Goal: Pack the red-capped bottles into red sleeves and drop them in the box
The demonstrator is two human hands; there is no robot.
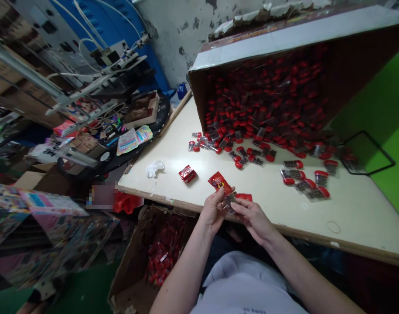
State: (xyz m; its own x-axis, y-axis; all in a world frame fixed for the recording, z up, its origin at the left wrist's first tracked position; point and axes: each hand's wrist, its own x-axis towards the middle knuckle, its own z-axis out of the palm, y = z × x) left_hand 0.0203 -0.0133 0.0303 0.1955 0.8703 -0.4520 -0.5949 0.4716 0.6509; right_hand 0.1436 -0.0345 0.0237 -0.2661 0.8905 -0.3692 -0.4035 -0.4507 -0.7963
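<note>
Light grips suit best: left hand (213,210) pinching a glossy red rectangular plastic packet (218,180), right hand (254,217) a small clear dark-filled plastic pack (228,203) between them.

Left hand (214,208): pinches a red packet (218,180) near the front edge of the bench (160,186).
Right hand (252,214): fingertips on a small clear pack (229,205) of dark pieces, between both hands.
Packet stack (187,173): red, lying left of the hands, near a crumpled white tissue (155,168).
Carton (284,42): on its side, red-capped packs (264,102) spilling out.
Lower box (129,285): below the bench, holding red packets.
Rubber band (333,226): right of the hands.
</note>
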